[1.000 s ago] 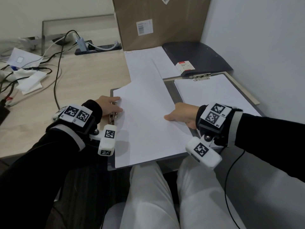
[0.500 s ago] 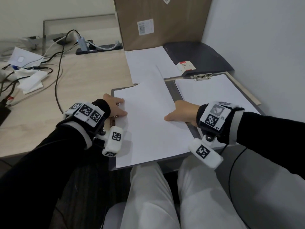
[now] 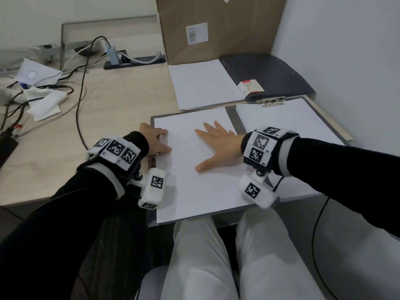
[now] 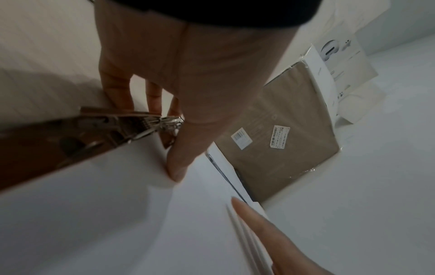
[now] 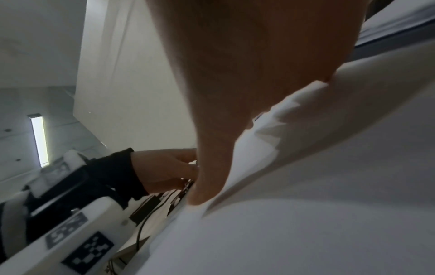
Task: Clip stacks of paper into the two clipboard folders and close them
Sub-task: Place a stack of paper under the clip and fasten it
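A grey clipboard folder [image 3: 232, 120] lies open in front of me with a white paper stack [image 3: 194, 191] lying square on its left half. My left hand [image 3: 154, 141] holds the metal clip [image 3: 152, 161] at the stack's left edge. In the left wrist view its fingers sit behind the clip [image 4: 141, 121] and its thumb presses the paper. My right hand [image 3: 218, 146] lies flat on the stack, fingers spread. A second clipboard [image 3: 346, 137] on the right holds paper under its own clip [image 3: 272, 101].
A loose paper stack [image 3: 203, 83] and a dark folder cover [image 3: 266, 72] lie behind the folders, against a cardboard box [image 3: 216, 24]. Cables [image 3: 80, 83] and crumpled tissues [image 3: 46, 105] clutter the table's left side. A wall stands close on the right.
My right hand has uncurled from the paper's right edge and now lies flat on the sheet. The skewed stack has slid into line with the folder. My left hand stays at the clip.
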{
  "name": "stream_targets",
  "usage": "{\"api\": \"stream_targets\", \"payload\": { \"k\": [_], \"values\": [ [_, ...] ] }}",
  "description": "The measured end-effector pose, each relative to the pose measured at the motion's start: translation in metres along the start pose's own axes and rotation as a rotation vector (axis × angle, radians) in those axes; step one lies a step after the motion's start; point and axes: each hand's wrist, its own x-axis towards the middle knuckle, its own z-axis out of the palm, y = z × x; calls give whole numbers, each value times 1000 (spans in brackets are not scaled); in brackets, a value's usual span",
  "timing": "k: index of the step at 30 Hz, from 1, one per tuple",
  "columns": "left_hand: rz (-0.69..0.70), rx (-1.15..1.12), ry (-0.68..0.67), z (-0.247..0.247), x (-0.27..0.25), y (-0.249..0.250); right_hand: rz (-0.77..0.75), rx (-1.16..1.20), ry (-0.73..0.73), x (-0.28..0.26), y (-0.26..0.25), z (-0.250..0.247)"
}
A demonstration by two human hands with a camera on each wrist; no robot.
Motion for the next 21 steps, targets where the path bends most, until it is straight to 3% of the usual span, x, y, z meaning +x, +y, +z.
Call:
{"api": "stream_targets", "payload": {
  "k": [9,15,19,21],
  "values": [
    [5,-100,18,3,2,-5,-25,-53,-17,15,3,19],
    [10,-747,193,1,1,-19,-17,-50,-31,15,2,18],
    [66,-911,331,-4,-5,-24,-11,-45,-27,14,0,18],
    [97,-978,317,-9,-9,-28,-7,-43,-22,13,0,17]
  ]
}}
